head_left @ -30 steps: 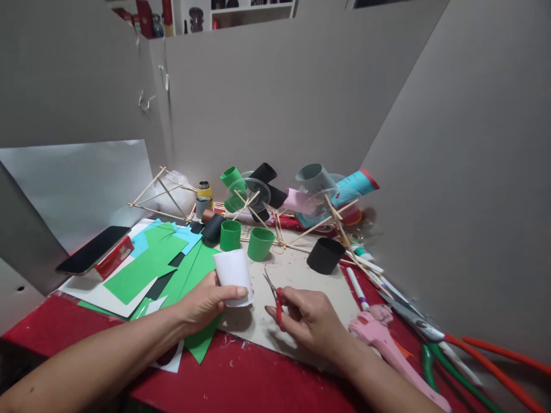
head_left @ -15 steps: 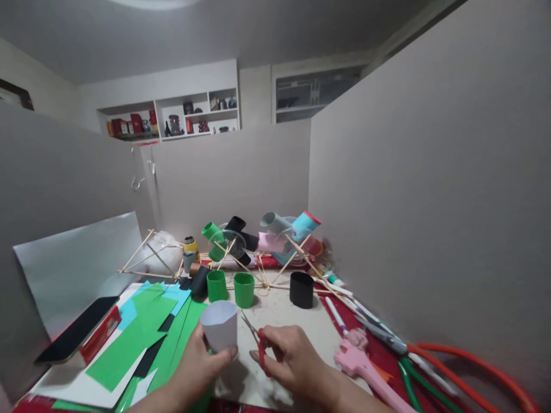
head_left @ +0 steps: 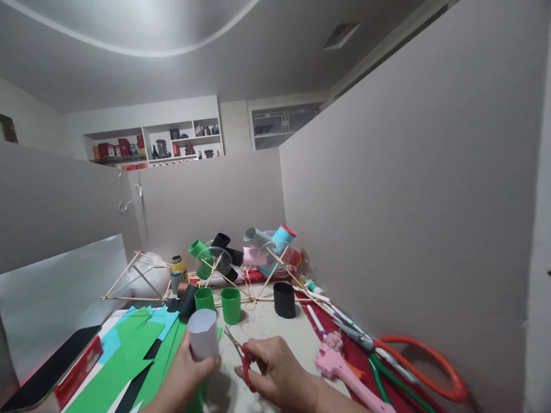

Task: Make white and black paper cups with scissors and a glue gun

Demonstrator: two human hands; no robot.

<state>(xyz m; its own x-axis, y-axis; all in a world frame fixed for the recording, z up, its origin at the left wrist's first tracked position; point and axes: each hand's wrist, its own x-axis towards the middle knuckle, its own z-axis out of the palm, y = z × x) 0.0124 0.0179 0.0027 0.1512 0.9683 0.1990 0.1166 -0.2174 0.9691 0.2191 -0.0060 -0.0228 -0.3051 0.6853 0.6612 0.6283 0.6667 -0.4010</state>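
My left hand (head_left: 188,370) is wrapped round a white paper tube (head_left: 204,335), held upright above the table. Its open top faces up. In my right hand (head_left: 275,367) is a small pair of scissors (head_left: 241,357) with red handles, the blades pointing up and left toward the tube without touching it. Just behind the white tube stand two green paper tubes (head_left: 231,306). A black paper tube (head_left: 284,300) stands further right. Cut green paper (head_left: 116,358) lies to the left of my left hand.
Behind are stick frames bearing wheels of coloured tubes (head_left: 219,258). At right lie a pink glue gun (head_left: 340,367), large orange-handled scissors (head_left: 422,367) and pens. A phone (head_left: 51,367) rests on a red box at left. Grey partitions (head_left: 387,189) enclose the table.
The view has tilted up and turned right, so the table things sit lower and further left. The white tube is held more upright; both hands keep their hold.
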